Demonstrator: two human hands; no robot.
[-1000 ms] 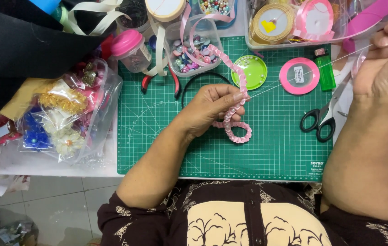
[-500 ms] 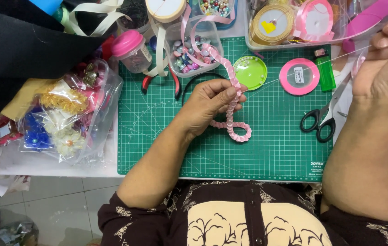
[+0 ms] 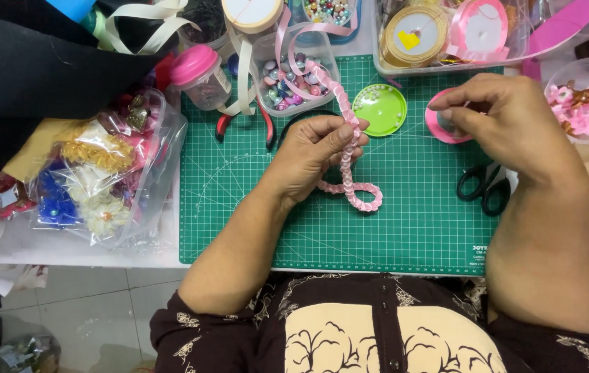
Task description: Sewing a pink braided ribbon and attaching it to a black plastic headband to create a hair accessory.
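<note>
My left hand [image 3: 315, 155] pinches a pleated pink ribbon strip [image 3: 360, 197] over the green cutting mat [image 3: 239, 207]. The ribbon runs up toward a clear tub of beads [image 3: 294, 76] and loops on the mat below my fingers. My right hand [image 3: 509, 124] hovers over a pink ribbon spool [image 3: 436, 124], fingers pinched together on a thin thread that is barely visible. A lime green lid [image 3: 381, 109] with pearl beads lies between both hands.
Black scissors [image 3: 481, 190] lie under my right wrist. Red-handled pliers [image 3: 225, 124], a black headband [image 3: 294, 121], a pink-capped jar [image 3: 198, 76] and a bag of trims [image 3: 101, 173] sit left. Trays of ribbon rolls [image 3: 446, 34] line the back edge.
My right hand came down and left from the far right corner to above the pink spool, slackening the thread. My left hand slid slightly up along the ribbon.
</note>
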